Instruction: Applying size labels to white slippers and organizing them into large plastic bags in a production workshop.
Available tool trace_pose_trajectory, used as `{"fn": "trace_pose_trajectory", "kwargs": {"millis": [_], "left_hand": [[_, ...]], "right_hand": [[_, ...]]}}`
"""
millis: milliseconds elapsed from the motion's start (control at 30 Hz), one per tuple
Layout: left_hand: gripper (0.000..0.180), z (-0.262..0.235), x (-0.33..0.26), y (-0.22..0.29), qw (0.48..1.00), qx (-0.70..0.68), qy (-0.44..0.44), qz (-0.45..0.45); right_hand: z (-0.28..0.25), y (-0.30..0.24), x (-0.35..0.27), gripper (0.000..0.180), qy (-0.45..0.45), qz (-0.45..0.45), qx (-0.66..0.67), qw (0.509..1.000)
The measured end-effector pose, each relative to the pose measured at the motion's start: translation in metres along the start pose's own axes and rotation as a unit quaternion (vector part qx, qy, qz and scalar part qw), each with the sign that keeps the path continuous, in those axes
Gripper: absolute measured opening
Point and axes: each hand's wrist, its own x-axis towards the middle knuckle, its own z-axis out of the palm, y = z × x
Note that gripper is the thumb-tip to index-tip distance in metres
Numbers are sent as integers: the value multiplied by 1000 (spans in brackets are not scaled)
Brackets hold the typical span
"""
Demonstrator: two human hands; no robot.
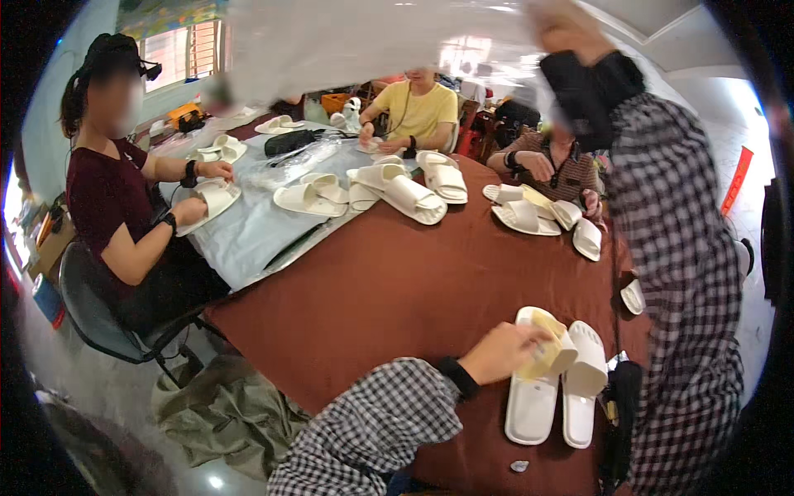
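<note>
A pair of white slide slippers lies in front of me on the brown cloth. My left hand (500,351) is at the left slipper (531,409), its blurred fingers closed at a thin yellowish piece (542,355) lying over the strap. Beside it rests the right slipper (585,388), which neither hand touches. High at the upper right, my right hand (571,31) is raised and smeared by motion, closed on a large translucent plastic sheet or bag (372,41). That plastic spreads across the top of the view and hides part of the room.
Brown cloth (356,298) covers the table, with more white slippers (405,194) at its far side. A co-worker in maroon (103,198) handles a slipper at left; others sit in yellow (418,112) and stripes (571,161). A small crumpled scrap (518,466) lies near me.
</note>
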Motion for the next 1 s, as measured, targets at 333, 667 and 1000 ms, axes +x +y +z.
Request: {"fn": "trace_pose_trajectory", "kwargs": {"millis": [333, 667, 1000], "left_hand": [[28, 27, -20, 1, 987, 147, -30, 54], [28, 36, -25, 3, 985, 141, -50, 82], [28, 34, -28, 9, 983, 147, -58, 94]], "right_hand": [[195, -360, 83, 16, 264, 490, 794, 245], [225, -500, 45, 37, 90, 615, 605, 498], [232, -502, 46, 45, 81, 622, 607, 489]]}}
